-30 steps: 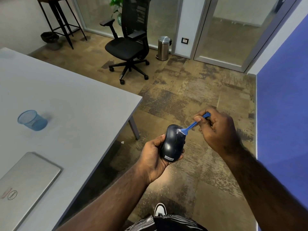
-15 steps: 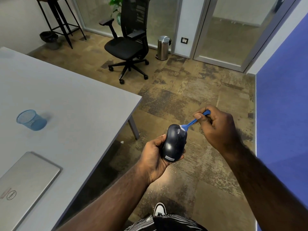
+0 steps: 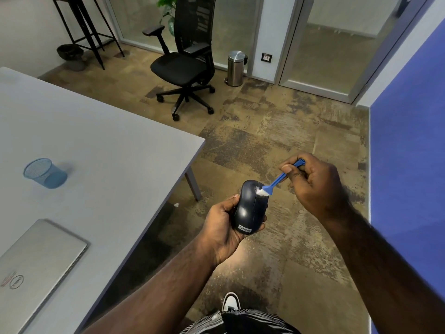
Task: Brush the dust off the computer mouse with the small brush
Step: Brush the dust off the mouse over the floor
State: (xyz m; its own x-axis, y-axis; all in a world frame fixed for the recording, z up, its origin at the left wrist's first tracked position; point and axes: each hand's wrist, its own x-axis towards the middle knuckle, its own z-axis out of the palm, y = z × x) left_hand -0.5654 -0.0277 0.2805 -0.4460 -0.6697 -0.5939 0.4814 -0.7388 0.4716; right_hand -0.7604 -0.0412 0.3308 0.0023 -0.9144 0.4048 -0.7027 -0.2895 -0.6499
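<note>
A dark navy computer mouse (image 3: 248, 208) with a small white label at its near end is held upright over the floor by my left hand (image 3: 222, 227), fingers wrapped around its left side. My right hand (image 3: 313, 182) pinches the thin blue handle of a small brush (image 3: 274, 183). The brush's white bristles rest on the upper right part of the mouse, near its front end. The handle's far tip sticks out above my right thumb.
A grey table (image 3: 115, 165) fills the left, carrying a blue mesh cup (image 3: 44, 173) and a closed silver laptop (image 3: 36, 263). A black office chair (image 3: 185, 66) and a steel bin (image 3: 236, 68) stand farther off. A blue wall (image 3: 409, 141) runs along the right.
The brush's bristles moved up the mouse and back down a little across its upper right side. My right hand shifted slightly with it. My left hand kept the mouse still.
</note>
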